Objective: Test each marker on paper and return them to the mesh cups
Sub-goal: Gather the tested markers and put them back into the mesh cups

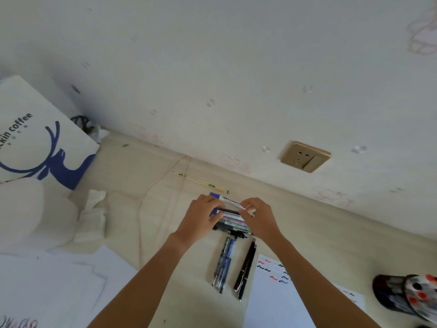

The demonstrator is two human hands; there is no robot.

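At the lower right of the frame lies the test paper [272, 292] with wavy marks, and a mesh cup [406, 295] of markers at the right edge. Higher, at the centre, both hands hold a blue-capped marker [228, 200]: left hand [201, 217] fingers curled on the barrel, right hand [259, 217] pinching the other end. Pull the ends apart straight, I think, so the marker pile [230, 222] beneath stays undisturbed.

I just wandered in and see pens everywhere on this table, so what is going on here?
A person is sorting through markers. Both hands are on a bundle of markers near the wall: the left hand holds its end, while the right hand pinches a blue-capped marker at the top. Blue pens and black pens lie loose nearby. A sheet of paper already carries red, black and blue squiggles, and a mesh cup of markers lies at the right.
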